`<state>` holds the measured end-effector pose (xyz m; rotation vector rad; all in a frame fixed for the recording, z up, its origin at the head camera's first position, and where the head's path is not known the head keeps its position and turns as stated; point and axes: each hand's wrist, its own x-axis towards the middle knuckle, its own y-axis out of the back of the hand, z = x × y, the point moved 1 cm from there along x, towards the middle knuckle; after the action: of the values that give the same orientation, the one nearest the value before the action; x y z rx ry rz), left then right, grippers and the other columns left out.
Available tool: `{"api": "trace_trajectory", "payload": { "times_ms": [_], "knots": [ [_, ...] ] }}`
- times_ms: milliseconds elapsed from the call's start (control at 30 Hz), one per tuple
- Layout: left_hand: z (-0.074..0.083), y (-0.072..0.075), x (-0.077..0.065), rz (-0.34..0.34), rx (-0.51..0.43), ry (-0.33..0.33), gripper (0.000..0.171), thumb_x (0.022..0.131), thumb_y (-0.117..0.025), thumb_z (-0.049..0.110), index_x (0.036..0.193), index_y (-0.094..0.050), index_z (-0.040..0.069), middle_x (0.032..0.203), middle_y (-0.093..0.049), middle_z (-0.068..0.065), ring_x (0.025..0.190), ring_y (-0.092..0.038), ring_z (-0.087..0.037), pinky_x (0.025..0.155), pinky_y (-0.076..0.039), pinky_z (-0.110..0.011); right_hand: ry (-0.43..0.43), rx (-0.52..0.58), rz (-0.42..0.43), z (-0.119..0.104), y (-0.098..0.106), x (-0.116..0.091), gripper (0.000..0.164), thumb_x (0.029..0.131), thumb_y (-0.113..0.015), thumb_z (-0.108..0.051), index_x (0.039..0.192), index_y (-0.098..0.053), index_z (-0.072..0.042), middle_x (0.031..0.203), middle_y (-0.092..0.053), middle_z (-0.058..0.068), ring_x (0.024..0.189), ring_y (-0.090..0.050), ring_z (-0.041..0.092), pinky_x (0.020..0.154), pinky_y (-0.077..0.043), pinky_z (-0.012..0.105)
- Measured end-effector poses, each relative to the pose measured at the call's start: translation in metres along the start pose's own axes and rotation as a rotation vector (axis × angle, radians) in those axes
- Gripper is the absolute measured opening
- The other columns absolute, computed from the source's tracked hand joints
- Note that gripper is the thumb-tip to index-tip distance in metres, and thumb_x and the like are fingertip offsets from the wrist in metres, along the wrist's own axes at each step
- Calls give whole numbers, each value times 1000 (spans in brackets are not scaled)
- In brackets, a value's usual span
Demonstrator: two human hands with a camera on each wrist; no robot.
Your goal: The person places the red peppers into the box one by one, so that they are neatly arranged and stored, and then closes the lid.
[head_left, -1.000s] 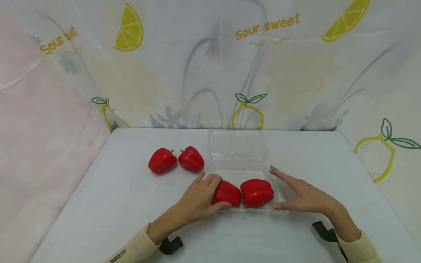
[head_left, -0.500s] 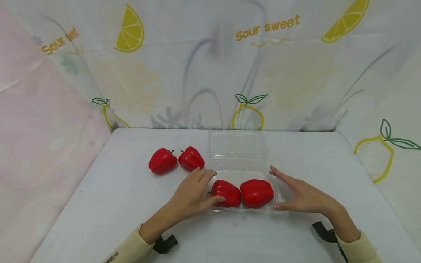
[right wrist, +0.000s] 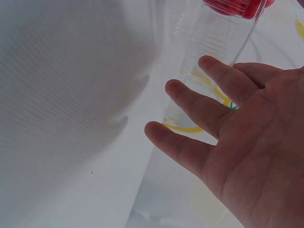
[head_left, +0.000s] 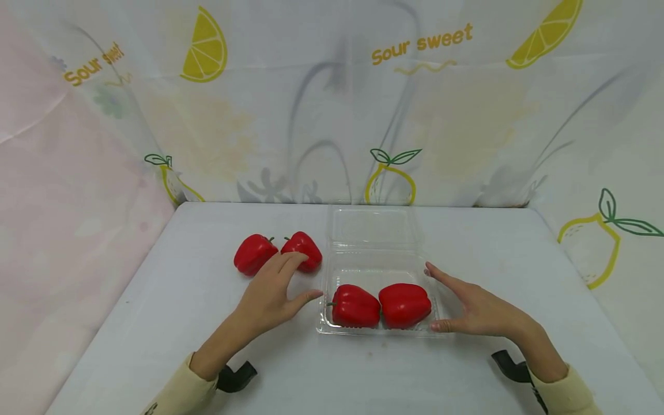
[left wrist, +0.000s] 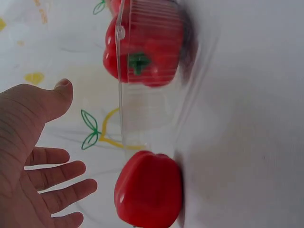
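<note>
Two red bell peppers, a left one [head_left: 355,306] and a right one [head_left: 404,305], lie side by side in the front of a clear plastic box [head_left: 378,260], its lid [head_left: 374,226] folded back. Outside it, to the left, lie two more bell peppers, an outer one [head_left: 254,255] and an inner one [head_left: 306,246]. Over these reaches my left hand [head_left: 267,297], fingers extended and nothing in it; in the head view it partly covers the inner pepper. My right hand [head_left: 482,308] is spread at the box's right side, holding nothing; whether it touches the wall I cannot tell.
A white table [head_left: 155,334] carries everything. Behind it hangs a cloth [head_left: 290,104] printed with lemons. Black curved pieces, a left one [head_left: 236,377] and a right one [head_left: 510,366], sit by the sleeves at each wrist.
My left hand has let go of the left pepper in the box and moved left and away from me, towards the two peppers outside. The right hand has stayed still.
</note>
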<state>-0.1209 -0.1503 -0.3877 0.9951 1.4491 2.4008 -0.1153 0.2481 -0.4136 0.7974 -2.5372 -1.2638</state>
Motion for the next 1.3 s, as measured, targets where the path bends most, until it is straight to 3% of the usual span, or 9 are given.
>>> {"api": "trace_trajectory", "payload": {
  "times_ms": [400,633,833,1033,1300],
  "knots": [
    [-38,19,-5,28,-12,-7,63,72,-89,24,123,-59,4,117,-61,-10,106,-57,-23,82,-56,-40,-7,17,0,-1,-1,-1,106,76,-80,-52,157,-24,-13,155,-36,10,139,-36,39,99,-40,64],
    [-57,19,-11,35,13,-23,59,75,-86,18,125,-58,1,122,-60,-13,117,-54,-28,95,-49,-46,-5,-2,5,1,-2,0,106,76,-79,-54,157,-25,-12,155,-37,11,138,-37,39,98,-41,64],
    [-68,19,-12,34,34,16,61,76,-85,18,127,-56,0,125,-58,-16,120,-52,-33,101,-41,-57,-12,-5,5,2,-2,0,106,76,-79,-54,157,-24,-14,155,-37,10,138,-38,38,98,-42,64],
    [-76,20,-13,13,38,71,65,75,-86,15,130,-54,2,130,-56,-16,120,-51,-35,95,-47,-58,-17,8,3,2,-2,0,106,76,-79,-53,157,-23,-15,155,-37,9,138,-37,38,97,-42,63],
    [-87,21,-16,-13,53,94,61,78,-82,10,131,-54,-1,133,-54,-18,123,-49,-38,97,-42,-65,-17,4,7,1,-2,-1,106,76,-79,-53,157,-23,-15,155,-37,9,138,-38,38,97,-42,63]
  ]
}}
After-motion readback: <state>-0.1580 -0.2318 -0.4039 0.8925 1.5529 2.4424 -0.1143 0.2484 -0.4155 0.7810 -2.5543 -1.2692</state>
